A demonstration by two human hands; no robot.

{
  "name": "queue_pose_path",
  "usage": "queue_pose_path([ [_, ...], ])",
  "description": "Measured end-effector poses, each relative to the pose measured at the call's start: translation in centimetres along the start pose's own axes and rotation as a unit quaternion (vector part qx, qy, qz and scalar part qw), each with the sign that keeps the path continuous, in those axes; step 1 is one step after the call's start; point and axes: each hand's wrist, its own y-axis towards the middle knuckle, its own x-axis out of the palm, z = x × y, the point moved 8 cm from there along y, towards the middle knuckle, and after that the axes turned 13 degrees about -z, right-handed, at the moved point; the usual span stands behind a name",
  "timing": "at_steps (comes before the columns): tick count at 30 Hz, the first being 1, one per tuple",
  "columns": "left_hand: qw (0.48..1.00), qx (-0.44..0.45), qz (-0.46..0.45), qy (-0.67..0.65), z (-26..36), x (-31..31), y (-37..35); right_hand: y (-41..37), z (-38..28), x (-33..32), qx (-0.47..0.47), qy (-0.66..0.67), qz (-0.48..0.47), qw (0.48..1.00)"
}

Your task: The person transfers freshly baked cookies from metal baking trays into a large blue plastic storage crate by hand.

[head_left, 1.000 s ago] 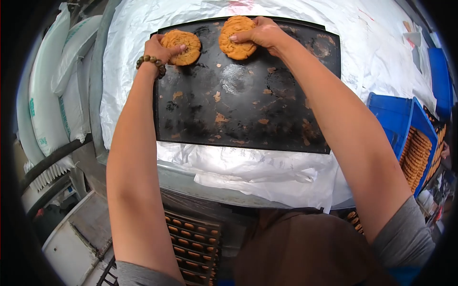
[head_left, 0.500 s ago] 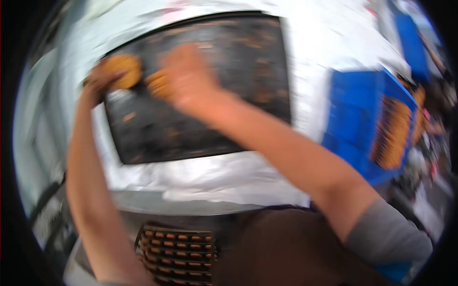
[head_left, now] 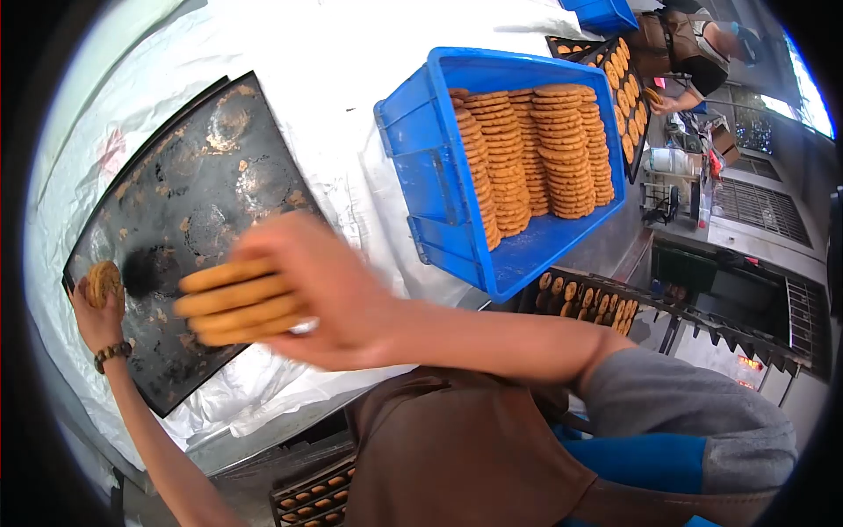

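Observation:
My right hand [head_left: 329, 303] is closed around a short stack of round golden cookies [head_left: 235, 303], held on edge above the tray; the hand is slightly blurred. At the far left, my left hand [head_left: 97, 325] grips a cookie or small stack [head_left: 104, 283] near the tray's edge; how many it holds is hard to tell. Below both hands lies a dark flat baking tray [head_left: 206, 189] with brown crumbs and stains on its surface. A blue plastic crate [head_left: 421, 180] stands to the right, with several tall stacks of cookies [head_left: 562, 149] inside.
White sheeting [head_left: 351, 53] covers the table. Trays of cookies [head_left: 623, 97] stand beyond the crate, where a co-worker [head_left: 672, 44] holds a cookie. A rack with filled trays [head_left: 588, 303] is at the right, another [head_left: 316, 496] below the table edge.
The view has swung right, bringing the crate and co-worker into fuller sight. My right hand, with its cookies, has lifted off the tray and come nearer. My left hand still holds its cookie.

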Motion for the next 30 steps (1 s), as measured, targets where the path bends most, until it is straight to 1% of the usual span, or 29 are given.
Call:
queue_pose_path([
  [2, 0.988, -0.001, 0.011, -0.155, 2.9, -2.2, -3.1, -6.2, -1.1, -11.3, 0.059, -0.046, -0.001, 0.997],
  [3, 0.990, -0.005, 0.028, -0.135, 5.9, -4.2, -5.0, -6.9, -0.8, -11.9, 0.087, -0.068, -0.002, 0.994],
  [4, 0.991, -0.003, 0.030, -0.131, 9.6, -5.9, -6.9, -9.0, -0.1, -15.1, 0.100, -0.022, 0.022, 0.995],
  [5, 0.981, 0.018, 0.037, -0.189, 13.6, -7.6, -8.9, -11.6, 1.4, -17.8, 0.178, 0.026, 0.047, 0.983],
  [6, 0.968, 0.041, 0.043, -0.246, 17.4, -9.1, -10.8, -13.4, 1.9, -21.0, 0.139, -0.121, 0.014, 0.983],
  [8, 0.951, 0.106, 0.067, -0.284, 25.2, -10.9, -14.4, -16.7, 4.0, -25.2, 0.171, -0.273, -0.075, 0.944],
  [9, 0.943, 0.142, 0.060, -0.294, 29.7, -12.0, -16.2, -18.4, 5.4, -27.0, 0.171, -0.268, -0.071, 0.945],
  [10, 0.934, 0.176, 0.055, -0.305, 34.1, -12.8, -18.0, -19.9, 7.2, -27.8, 0.157, -0.287, -0.121, 0.937],
  [11, 0.930, 0.185, 0.040, -0.317, 38.0, -13.1, -19.5, -21.1, 8.7, -28.0, 0.143, -0.305, -0.170, 0.926],
  [12, 0.924, 0.194, 0.025, -0.328, 41.7, -13.0, -20.9, -22.0, 10.0, -28.7, 0.141, -0.303, -0.164, 0.928],
  [14, 0.891, 0.274, 0.041, -0.361, 48.9, -12.6, -23.5, -23.7, 11.8, -29.0, 0.090, -0.313, -0.239, 0.915],
  [15, 0.887, 0.301, 0.026, -0.348, 52.3, -12.3, -24.6, -24.8, 13.2, -29.1, 0.127, -0.320, -0.287, 0.894],
  [16, 0.884, 0.326, 0.011, -0.334, 55.5, -11.8, -25.8, -25.3, 13.6, -29.7, 0.127, -0.316, -0.282, 0.897],
  [18, 0.861, 0.333, -0.044, -0.381, 60.7, -9.6, -27.3, -26.3, 14.6, -29.8, 0.143, -0.329, -0.335, 0.871],
  [19, 0.860, 0.329, -0.066, -0.386, 62.7, -8.2, -27.9, -26.9, 15.2, -29.8, 0.147, -0.323, -0.374, 0.857],
  [20, 0.857, 0.325, -0.089, -0.390, 64.5, -6.7, -28.5, -26.9, 15.0, -30.3, 0.146, -0.320, -0.368, 0.861],
  [22, 0.867, 0.333, -0.097, -0.358, 67.2, -4.5, -29.8, -27.2, 13.9, -30.6, 0.124, -0.329, -0.399, 0.847],
  [23, 0.874, 0.324, -0.112, -0.344, 68.1, -3.2, -30.4, -27.3, 14.0, -31.0, 0.125, -0.325, -0.395, 0.850],
  [25, 0.882, 0.314, -0.130, -0.325, 69.3, -1.7, -31.3, -27.1, 13.3, -31.9, 0.072, -0.309, -0.336, 0.887],
  [26, 0.884, 0.316, -0.134, -0.318, 69.7, -1.3, -31.7, -27.3, 13.6, -31.9, 0.072, -0.302, -0.332, 0.891],
  [28, 0.900, 0.269, -0.142, -0.312, 69.8, -0.3, -31.8, -27.7, 14.0, -32.1, 0.063, -0.277, -0.321, 0.904],
  [29, 0.903, 0.267, -0.124, -0.314, 69.9, 0.2, -31.8, -28.0, 14.1, -32.2, 0.062, -0.273, -0.318, 0.906],
  [30, 0.904, 0.268, -0.127, -0.308, 70.4, 0.6, -31.7, -28.5, 14.4, -32.0, 0.086, -0.262, -0.335, 0.901],
])
